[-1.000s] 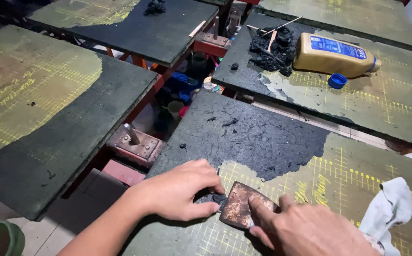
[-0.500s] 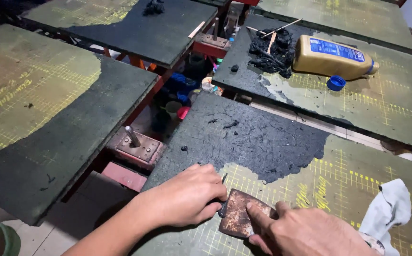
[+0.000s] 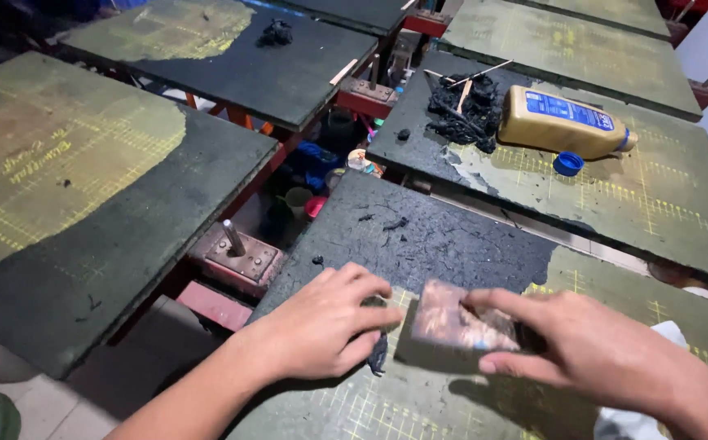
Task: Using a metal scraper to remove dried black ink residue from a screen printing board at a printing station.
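Note:
My right hand (image 3: pixel 606 358) grips a flat rusty-brown scraper block (image 3: pixel 460 326) pressed on the near platen board (image 3: pixel 452 236), at the edge between its black coating and the bare green-yellow gridded surface. My left hand (image 3: pixel 321 326) rests palm down on the board just left of the scraper, fingers curled near a small lump of scraped black residue (image 3: pixel 378 358). The scraper looks blurred.
A yellow plastic bottle (image 3: pixel 562 122) lies on its side on the far board, its blue cap (image 3: pixel 568 164) beside it and a heap of black scrapings (image 3: pixel 464 110) with sticks to its left. Other coated boards stand left and behind. A white cloth (image 3: pixel 668 334) lies at right.
My right hand has pushed the scraper up the board toward the black coating; it now sits higher and flatter. My left hand has stayed beside it.

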